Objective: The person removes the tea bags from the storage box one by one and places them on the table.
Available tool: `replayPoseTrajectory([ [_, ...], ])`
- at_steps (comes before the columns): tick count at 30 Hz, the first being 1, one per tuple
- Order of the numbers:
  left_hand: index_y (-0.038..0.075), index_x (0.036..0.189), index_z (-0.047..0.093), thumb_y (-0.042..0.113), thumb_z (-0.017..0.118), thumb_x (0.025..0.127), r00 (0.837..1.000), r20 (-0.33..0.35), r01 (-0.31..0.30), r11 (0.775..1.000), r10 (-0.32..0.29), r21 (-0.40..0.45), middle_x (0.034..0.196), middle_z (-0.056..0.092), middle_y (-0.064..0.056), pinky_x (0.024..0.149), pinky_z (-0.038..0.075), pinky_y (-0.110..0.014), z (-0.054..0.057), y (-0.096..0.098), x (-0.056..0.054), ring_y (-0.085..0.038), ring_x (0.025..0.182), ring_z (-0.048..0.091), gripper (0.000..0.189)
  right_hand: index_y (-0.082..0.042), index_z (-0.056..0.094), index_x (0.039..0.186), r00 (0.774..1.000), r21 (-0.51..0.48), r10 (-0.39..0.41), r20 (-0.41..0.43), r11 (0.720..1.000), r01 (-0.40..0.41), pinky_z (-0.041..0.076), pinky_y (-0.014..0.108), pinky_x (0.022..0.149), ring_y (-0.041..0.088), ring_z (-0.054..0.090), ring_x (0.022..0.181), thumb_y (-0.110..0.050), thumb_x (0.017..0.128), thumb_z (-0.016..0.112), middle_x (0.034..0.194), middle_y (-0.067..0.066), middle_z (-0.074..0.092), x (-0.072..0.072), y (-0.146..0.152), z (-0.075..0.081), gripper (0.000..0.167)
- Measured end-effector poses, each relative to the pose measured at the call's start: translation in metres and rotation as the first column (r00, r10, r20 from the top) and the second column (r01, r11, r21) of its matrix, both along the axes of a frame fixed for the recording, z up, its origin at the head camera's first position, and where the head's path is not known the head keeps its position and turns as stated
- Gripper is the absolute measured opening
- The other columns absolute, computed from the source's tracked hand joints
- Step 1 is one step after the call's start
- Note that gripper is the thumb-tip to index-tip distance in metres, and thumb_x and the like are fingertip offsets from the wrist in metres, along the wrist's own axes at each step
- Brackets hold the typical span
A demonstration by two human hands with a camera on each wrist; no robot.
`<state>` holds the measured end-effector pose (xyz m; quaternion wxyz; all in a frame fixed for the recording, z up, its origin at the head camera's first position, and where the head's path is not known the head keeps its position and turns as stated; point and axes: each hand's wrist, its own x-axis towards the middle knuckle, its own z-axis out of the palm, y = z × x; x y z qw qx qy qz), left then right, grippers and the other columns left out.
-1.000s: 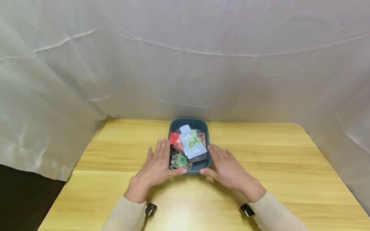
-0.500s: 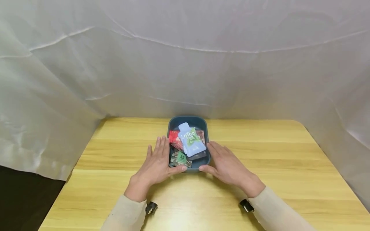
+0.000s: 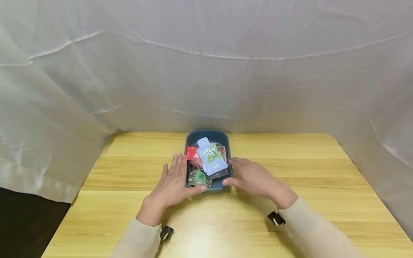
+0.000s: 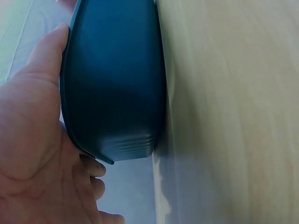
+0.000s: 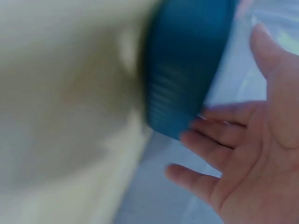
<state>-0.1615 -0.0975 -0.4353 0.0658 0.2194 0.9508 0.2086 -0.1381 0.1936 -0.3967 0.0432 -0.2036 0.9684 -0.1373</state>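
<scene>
A dark blue bin [image 3: 219, 135] with rounded corners stands near the table's far edge. On top inside lies a pale blue LeTea pouch [image 3: 213, 163]. Under and beside it are a red packet [image 3: 191, 152], a dark packet [image 3: 217, 175] and a clear packet with a green label [image 3: 200, 176]. My left hand [image 3: 171, 186] rests along the bin's left side, fingers straight, thumb at the near rim. At the right side is my right hand [image 3: 255, 177], fingers loosely bent. In the right wrist view its thumb stands off the bin, and fingertips are at the bin's side.
The wooden table [image 3: 322, 186] spreads out on both sides of the bin. A pale grey cloth [image 3: 206, 71] hangs behind and at both sides. Dark devices [image 3: 275, 218] sit at both wrists.
My right hand has shifted slightly, its wrist raised and its thumb lifted from the near rim. My left hand stays against the bin. The packets keep their places in it.
</scene>
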Motion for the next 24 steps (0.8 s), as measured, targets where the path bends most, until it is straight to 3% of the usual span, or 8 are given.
replayPoseTrajectory([
  [5, 0.000, 0.168, 0.004, 0.087, 0.061, 0.083, 1.000, -0.004, -0.008, 1.000, 0.008, 0.003, 0.177, -0.001, -0.017, 0.129, 0.005, -0.068, 0.002, -0.004, 0.001, -0.036, 0.165, -0.003, 0.135, 0.001, 0.052, 0.153, 1.000, 0.097, 0.017, -0.006, 0.995, -0.016, 0.043, 0.055, 0.119, 0.039, 0.052, 0.144, -0.047, 0.093, 0.080, 0.156, 0.021, 0.054, -0.033, -0.011, 0.029, 0.082],
  [8, -0.001, 0.168, 0.005, 0.089, 0.060, 0.082, 1.000, -0.010, -0.009, 1.000, 0.009, -0.004, 0.177, -0.001, -0.017, 0.128, 0.006, -0.068, 0.001, -0.006, 0.003, -0.037, 0.165, -0.001, 0.135, 0.001, 0.051, 0.154, 0.998, 0.147, 0.070, -0.004, 0.987, -0.068, 0.042, 0.054, 0.120, 0.039, 0.050, 0.146, -0.044, 0.091, 0.084, 0.157, 0.021, 0.052, -0.051, -0.023, 0.030, 0.083],
  [11, -0.001, 0.168, 0.005, 0.090, 0.058, 0.083, 1.000, -0.013, -0.002, 1.000, 0.002, -0.003, 0.177, -0.001, -0.017, 0.128, 0.008, -0.069, 0.001, -0.006, 0.004, -0.038, 0.165, 0.000, 0.136, 0.003, 0.043, 0.158, 0.993, 0.165, 0.106, 0.041, 0.980, -0.112, 0.036, 0.052, 0.125, 0.039, 0.043, 0.151, -0.045, 0.088, 0.086, 0.163, 0.022, 0.045, -0.064, -0.033, 0.026, 0.095],
  [18, 0.000, 0.168, 0.004, 0.091, 0.056, 0.083, 1.000, -0.002, 0.004, 1.000, -0.004, 0.006, 0.177, -0.002, -0.016, 0.128, 0.007, -0.068, 0.001, -0.006, 0.007, -0.037, 0.164, -0.001, 0.136, 0.001, 0.026, 0.165, 0.982, 0.130, 0.123, 0.144, 0.981, -0.142, 0.022, 0.049, 0.131, 0.037, 0.026, 0.161, -0.047, 0.080, 0.092, 0.172, 0.020, 0.029, -0.078, -0.040, 0.017, 0.118],
  [24, -0.001, 0.168, 0.004, 0.090, 0.057, 0.083, 1.000, 0.000, 0.006, 1.000, -0.006, 0.012, 0.177, 0.000, -0.017, 0.129, 0.007, -0.068, 0.002, -0.005, 0.008, -0.036, 0.165, -0.002, 0.136, 0.000, 0.027, 0.164, 0.977, 0.120, 0.132, 0.165, 0.981, -0.153, 0.020, 0.048, 0.132, 0.036, 0.028, 0.160, -0.049, 0.077, 0.094, 0.171, 0.021, 0.030, -0.081, -0.046, 0.014, 0.121],
])
